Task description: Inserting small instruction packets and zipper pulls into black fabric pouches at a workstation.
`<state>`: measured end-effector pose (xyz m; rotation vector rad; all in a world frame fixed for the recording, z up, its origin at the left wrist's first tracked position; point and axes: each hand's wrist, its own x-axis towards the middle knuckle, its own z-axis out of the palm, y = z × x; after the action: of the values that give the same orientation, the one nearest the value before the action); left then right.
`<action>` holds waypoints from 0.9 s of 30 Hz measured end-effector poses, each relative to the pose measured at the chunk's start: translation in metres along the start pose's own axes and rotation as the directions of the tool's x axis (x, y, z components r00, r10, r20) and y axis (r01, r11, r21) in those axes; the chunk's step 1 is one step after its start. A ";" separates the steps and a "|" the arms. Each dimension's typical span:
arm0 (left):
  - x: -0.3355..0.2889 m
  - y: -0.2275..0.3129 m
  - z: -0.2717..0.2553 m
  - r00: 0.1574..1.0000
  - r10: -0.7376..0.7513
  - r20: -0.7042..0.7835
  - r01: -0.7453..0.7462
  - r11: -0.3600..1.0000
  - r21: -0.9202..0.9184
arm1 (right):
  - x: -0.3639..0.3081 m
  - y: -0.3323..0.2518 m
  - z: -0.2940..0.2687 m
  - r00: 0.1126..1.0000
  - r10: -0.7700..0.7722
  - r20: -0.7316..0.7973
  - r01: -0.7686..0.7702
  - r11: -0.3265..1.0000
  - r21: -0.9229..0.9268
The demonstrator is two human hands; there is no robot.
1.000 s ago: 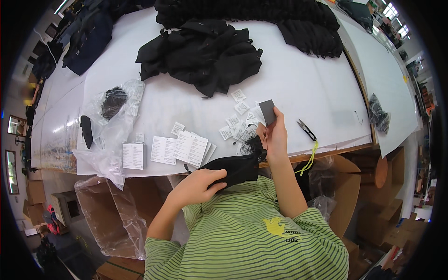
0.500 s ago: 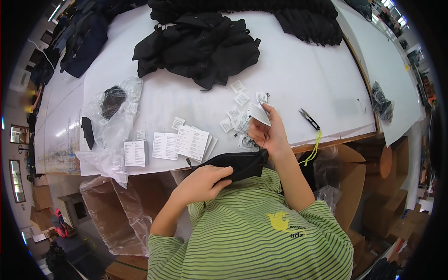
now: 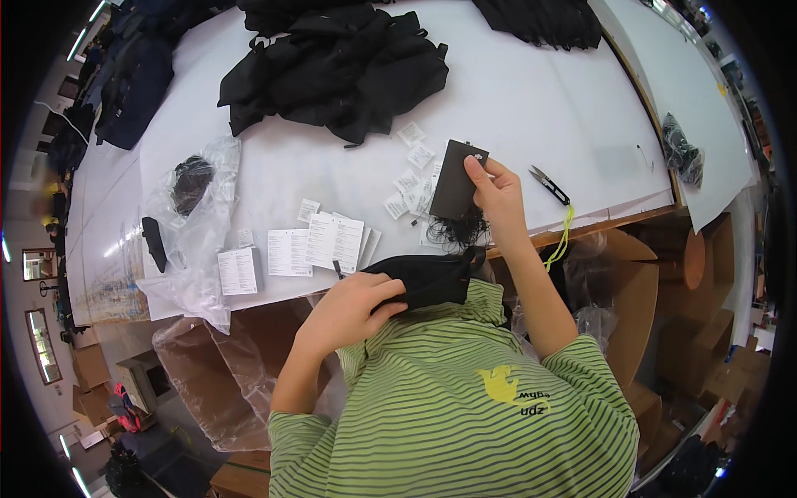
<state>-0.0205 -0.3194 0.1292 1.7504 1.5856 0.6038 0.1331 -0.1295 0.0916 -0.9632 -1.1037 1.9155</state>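
Note:
My left hand (image 3: 359,305) is closed on a small black fabric pouch (image 3: 436,278) at the table's front edge, close to my body. Up and to the right, my right hand (image 3: 501,197) pinches a dark hang tag (image 3: 451,187), its dark face showing. Below the tag lies a tangle of thin black strings (image 3: 462,234); whether one joins tag and pouch I cannot tell. Small white printed labels (image 3: 405,184) are scattered left of the tag. White printed cards (image 3: 334,242) lie fanned beyond my left hand, with a neat stack of cards (image 3: 238,272) farther left.
Thread snips (image 3: 550,184) with a yellow-green cord (image 3: 567,236) lie at the right. A clear plastic bag (image 3: 224,195) sits at the left. Black fabric pieces (image 3: 340,75) are heaped at the back. Cardboard boxes (image 3: 635,311) stand below the table edge (image 3: 614,221).
My right hand has lifted the hang tag and turned it from its white side to its dark face. My left hand still grips the pouch. The whole view has shifted slightly.

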 end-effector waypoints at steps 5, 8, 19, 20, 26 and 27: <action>-0.001 0.007 0.004 0.990 -0.051 -0.129 0.053 0.999 0.011 | -0.024 -0.020 0.000 0.920 0.036 0.390 0.238 0.740 -0.629; 0.009 0.011 0.010 0.951 0.112 -0.288 -0.088 0.992 0.095 | -0.040 -0.018 0.003 0.832 0.127 0.540 0.438 0.448 -0.779; 0.040 -0.012 0.007 0.965 0.027 0.263 0.043 0.966 -0.256 | -0.069 -0.024 -0.023 0.606 0.465 0.645 0.524 0.377 -0.764; 0.048 -0.014 0.002 0.983 -0.070 0.173 0.135 0.907 -0.400 | -0.069 -0.021 -0.026 0.607 0.467 0.643 0.524 0.373 -0.766; 0.103 -0.113 0.020 0.949 -0.136 -0.286 0.237 0.904 0.355 | -0.069 -0.019 -0.030 0.647 0.317 0.693 0.625 0.300 -0.721; 0.105 -0.117 0.020 0.949 -0.132 -0.287 0.234 0.905 0.355 | -0.069 -0.021 -0.031 0.659 0.238 0.713 0.663 0.264 -0.701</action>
<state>-0.0681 -0.2173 0.0172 1.8212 2.1457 0.4595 0.1961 -0.1689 0.1167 -0.3808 -2.9532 1.1278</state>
